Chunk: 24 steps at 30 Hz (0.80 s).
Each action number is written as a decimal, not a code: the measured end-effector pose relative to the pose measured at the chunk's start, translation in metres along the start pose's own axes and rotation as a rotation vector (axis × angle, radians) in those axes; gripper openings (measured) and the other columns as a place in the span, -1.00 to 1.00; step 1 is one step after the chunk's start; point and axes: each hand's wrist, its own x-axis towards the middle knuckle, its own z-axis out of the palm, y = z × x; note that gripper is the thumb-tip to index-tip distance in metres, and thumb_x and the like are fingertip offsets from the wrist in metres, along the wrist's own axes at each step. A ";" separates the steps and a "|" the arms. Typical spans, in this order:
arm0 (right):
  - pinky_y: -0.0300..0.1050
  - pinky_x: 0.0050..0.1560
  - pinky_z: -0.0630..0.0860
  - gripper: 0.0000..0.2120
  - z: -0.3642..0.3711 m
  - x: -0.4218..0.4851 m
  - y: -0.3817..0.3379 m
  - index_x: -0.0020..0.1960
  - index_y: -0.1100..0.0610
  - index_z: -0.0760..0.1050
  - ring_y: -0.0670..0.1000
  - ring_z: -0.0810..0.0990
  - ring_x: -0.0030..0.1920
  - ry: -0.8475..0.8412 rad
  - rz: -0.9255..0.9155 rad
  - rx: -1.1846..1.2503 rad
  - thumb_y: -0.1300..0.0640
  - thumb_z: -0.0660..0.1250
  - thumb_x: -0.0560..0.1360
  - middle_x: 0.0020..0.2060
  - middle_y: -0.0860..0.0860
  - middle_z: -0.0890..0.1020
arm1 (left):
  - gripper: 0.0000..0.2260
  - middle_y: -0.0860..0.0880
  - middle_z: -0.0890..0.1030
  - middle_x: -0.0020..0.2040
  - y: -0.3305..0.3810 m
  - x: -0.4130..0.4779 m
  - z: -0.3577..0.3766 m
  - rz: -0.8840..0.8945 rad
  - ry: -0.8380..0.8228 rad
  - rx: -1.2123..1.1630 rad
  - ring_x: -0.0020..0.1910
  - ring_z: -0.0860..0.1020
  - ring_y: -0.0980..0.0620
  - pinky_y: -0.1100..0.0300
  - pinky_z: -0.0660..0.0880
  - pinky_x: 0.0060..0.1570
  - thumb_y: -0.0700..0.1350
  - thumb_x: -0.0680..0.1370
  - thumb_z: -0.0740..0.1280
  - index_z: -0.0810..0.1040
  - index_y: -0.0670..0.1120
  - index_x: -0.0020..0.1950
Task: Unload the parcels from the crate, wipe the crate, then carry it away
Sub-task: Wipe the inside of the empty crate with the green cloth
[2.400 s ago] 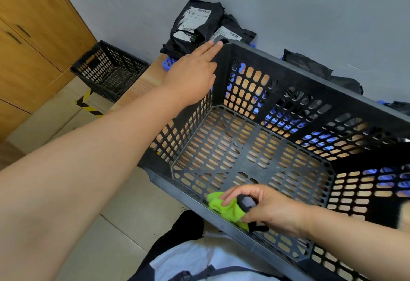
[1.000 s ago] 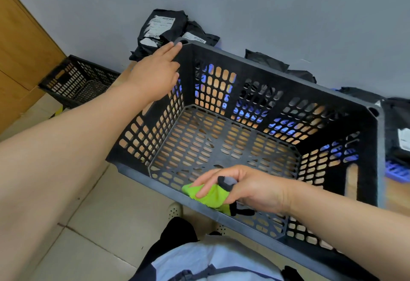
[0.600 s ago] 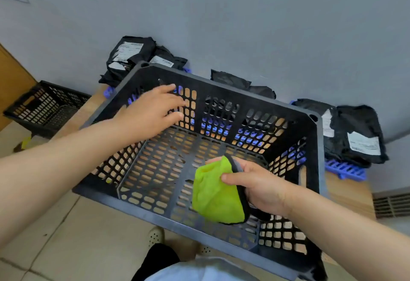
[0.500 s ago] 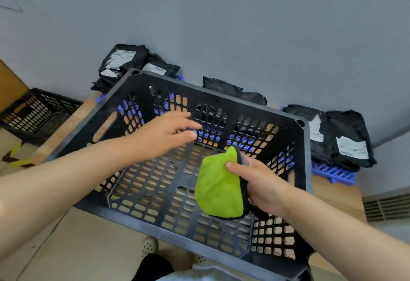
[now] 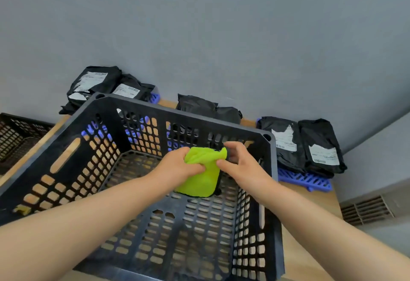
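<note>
The person is standing over a black perforated crate (image 5: 182,115) that is sitting on a wooden surface (image 5: 310,203) against a grey wall. Nothing but a cloth is showing inside the crate. Both bare arms are reaching down into it.

The left hand (image 5: 177,165) is curling its fingers into the top of a lime-green cloth (image 5: 199,181), bunching it. The right hand (image 5: 241,165) is pinching the cloth's upper corner between thumb and fingers. The cloth is hanging between the two hands, toward the crate's one o'clock corner, with its lower edge near the slotted floor; whether it is touching there I cannot tell.

The black parcels are lying outside the crate, along the wall. One labelled pile (image 5: 95,83) is sitting at eleven o'clock from the crate, two plain bags (image 5: 199,106) at twelve o'clock just behind the far rim, and a labelled pair (image 5: 319,145) at two o'clock on a blue slatted tray (image 5: 304,178).

A second black crate (image 5: 15,134) is resting at nine o'clock, beyond the surface's edge. A vent grille (image 5: 366,209) is showing at three o'clock.
</note>
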 end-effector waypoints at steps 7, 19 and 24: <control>-0.06 0.10 0.43 -0.80 -0.066 0.035 -0.005 0.07 0.11 0.60 0.03 0.49 0.09 0.281 -0.471 -0.812 0.27 0.32 0.48 0.01 -0.02 0.61 | -0.77 -0.06 0.62 -0.03 -0.038 0.055 0.028 -0.174 0.039 0.282 -0.01 0.58 -0.09 0.10 0.51 -0.03 -0.02 0.41 0.42 0.55 -0.07 0.01; -0.01 0.04 0.45 -0.73 -0.079 0.066 0.010 0.25 0.03 0.49 0.02 0.52 0.09 0.236 -0.283 -0.836 0.04 0.16 0.60 0.08 -0.04 0.63 | -0.55 -0.11 0.55 0.20 -0.058 0.084 0.151 -0.149 -0.246 0.129 0.17 0.51 -0.06 0.24 0.42 0.07 -0.08 0.48 0.40 0.41 -0.15 0.33; -0.01 -0.01 0.45 -0.74 -0.078 0.067 0.013 0.22 0.01 0.50 0.00 0.52 0.03 0.244 -0.270 -0.813 0.05 0.12 0.62 0.01 -0.06 0.63 | -0.52 -0.11 0.30 0.40 -0.072 0.081 0.159 -0.060 -0.098 0.114 0.39 0.26 -0.05 0.16 0.19 0.34 -0.03 0.56 0.30 0.30 -0.11 0.44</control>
